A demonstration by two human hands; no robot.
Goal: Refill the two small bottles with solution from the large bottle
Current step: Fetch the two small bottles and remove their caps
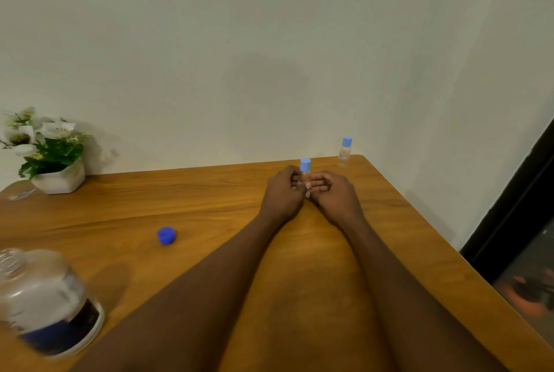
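Nearest, well back and left of the fingers: a large clear plastic bottle w/ dark blue label (45,302) on the brown wooden table (209,192). It's blurred, and its mouth looks open. Judged heavy & bulky if part full, w/ smooth walls, prob. slippery, so the large bottle is best taken round the body w/ a whole hand.

A round dark blue plastic cap (165,235) lies loose on the table, between the large bottle and the fingers, apart from both.

Further out, the left hand (283,192) and right hand (332,192) meet. The fingers of both curl inward, pinching a small clear plastic bottle w/ light blue screw cap (305,166). Only its top shows above the fingertips, cap on. Whether it rests on the table can't be told. The held small bottle is judged light, stiff and easily tipped: hold the body w/ one hand, twist the top w/ the other.

Beyond and right of the fingers, near the table's far corner, a second small bottle (345,151) of the same kind stands upright, capped, untouched.

Far left of the fingers, by the wall: a white flower pot (57,180).
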